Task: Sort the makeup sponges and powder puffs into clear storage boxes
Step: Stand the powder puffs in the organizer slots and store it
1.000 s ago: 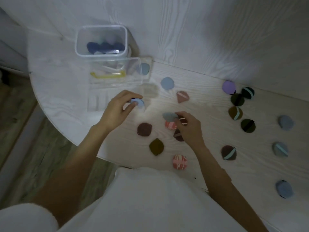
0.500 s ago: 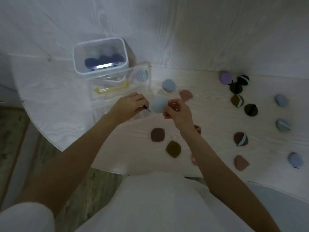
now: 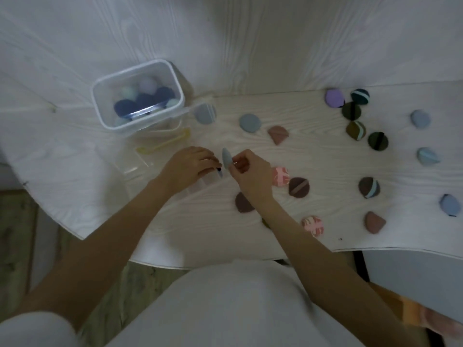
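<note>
The right hand [image 3: 246, 171] pinches a blue puff [image 3: 226, 158] edge-on; the left hand [image 3: 193, 166] seemingly grips another small one, and either could slip.

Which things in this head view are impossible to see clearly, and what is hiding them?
- Dark puff: mostly behind the right forearm.
- Small dark item in left hand: too small and blurred to name.
- Contents of the clear storage box: hazy through the plastic, count unclear.
- Blue puff held by right hand: edge-on, face unseen.
</note>
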